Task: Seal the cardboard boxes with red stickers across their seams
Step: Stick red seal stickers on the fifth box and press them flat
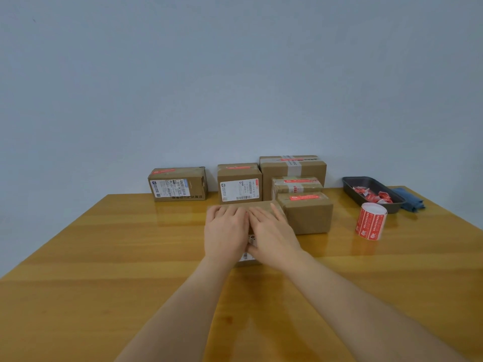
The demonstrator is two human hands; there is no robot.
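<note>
Head view shows the left hand (225, 231) and right hand (271, 231) pressing flat-fingered on the near cardboard box (264, 205) mid-table (104, 244), where uneven pressure could crease a barely visible sticker or slide the box.

Glossy wooden table (109, 246) carries the near cardboard box (245, 259), mostly hidden under hands. Along the far edge: left box (178, 184), labelled box (239, 184), tall box (293, 167), front right box (305, 213); a further box (296, 184) between the last two possibly sits on the table. Right side: sticker roll (370, 221) upright, dark tray (351, 188), blue cloth (411, 200).
</note>
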